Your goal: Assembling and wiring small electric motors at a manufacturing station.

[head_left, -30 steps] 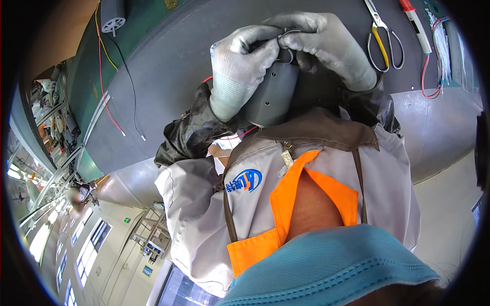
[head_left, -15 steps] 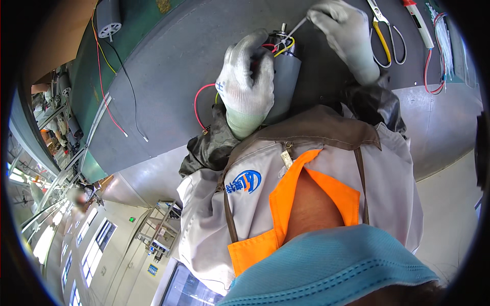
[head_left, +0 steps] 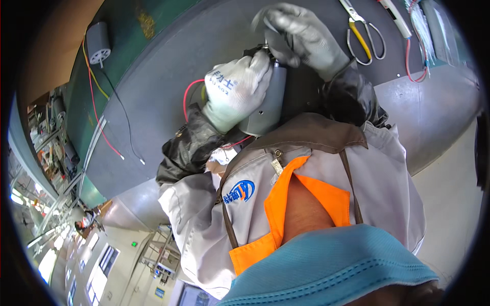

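A grey cylindrical electric motor lies on the dark mat, close against the front of my jacket. Curled over its far end is my left hand, in a white glove, the fingers closed and pressed there. They hide most of the wires at that end, though a red wire loops out to the left. My right hand, gloved too, is bent over the motor's shaft end. Motion smears its fingers, so whether a cable tie is still in them does not show.
Yellow-handled scissors lie to the right of my right hand. Beyond them are a white tool with a red wire and a bundle of white cable ties. Another motor with long leads sits far left. A metal table edge runs in front.
My right hand has come in leftward and down to the motor's end, from where it pulled a white cable tie outward. My left hand has rolled over, its back now uppermost, covering the wires.
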Demonstrator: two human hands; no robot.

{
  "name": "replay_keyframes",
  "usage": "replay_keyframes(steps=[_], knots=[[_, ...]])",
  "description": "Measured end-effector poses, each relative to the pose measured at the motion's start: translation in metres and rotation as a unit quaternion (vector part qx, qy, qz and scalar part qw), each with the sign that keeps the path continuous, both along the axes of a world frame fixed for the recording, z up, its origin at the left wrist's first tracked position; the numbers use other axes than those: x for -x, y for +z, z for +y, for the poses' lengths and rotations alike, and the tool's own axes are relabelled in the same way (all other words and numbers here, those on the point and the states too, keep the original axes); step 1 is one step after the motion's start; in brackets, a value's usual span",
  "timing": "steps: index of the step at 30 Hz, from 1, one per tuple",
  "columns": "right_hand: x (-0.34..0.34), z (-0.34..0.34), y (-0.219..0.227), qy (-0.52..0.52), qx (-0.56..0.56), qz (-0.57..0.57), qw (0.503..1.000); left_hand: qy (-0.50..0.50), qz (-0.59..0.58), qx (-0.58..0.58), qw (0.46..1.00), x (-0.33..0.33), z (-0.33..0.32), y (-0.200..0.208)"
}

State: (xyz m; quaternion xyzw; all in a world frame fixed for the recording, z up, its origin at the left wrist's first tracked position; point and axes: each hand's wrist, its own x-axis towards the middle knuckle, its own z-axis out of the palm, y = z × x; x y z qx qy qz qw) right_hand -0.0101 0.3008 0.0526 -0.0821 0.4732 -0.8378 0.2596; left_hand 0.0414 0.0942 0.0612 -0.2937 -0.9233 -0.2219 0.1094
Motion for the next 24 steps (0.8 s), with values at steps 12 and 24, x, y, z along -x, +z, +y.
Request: replay_keyframes(steps=[12, 24], knots=[[0.027, -0.021, 0.003, 0.062, -0.037, 0.072, 0.995, -0.248, 0.07, 0.142, 0.956, 0.019, -0.005, 0.008], [-0.086, 0.133, -0.051, -0.199, -0.723, 0.33, 0.573, -0.145, -0.042, -0.027, 0.988, 0.047, 0.004, 0.006]])
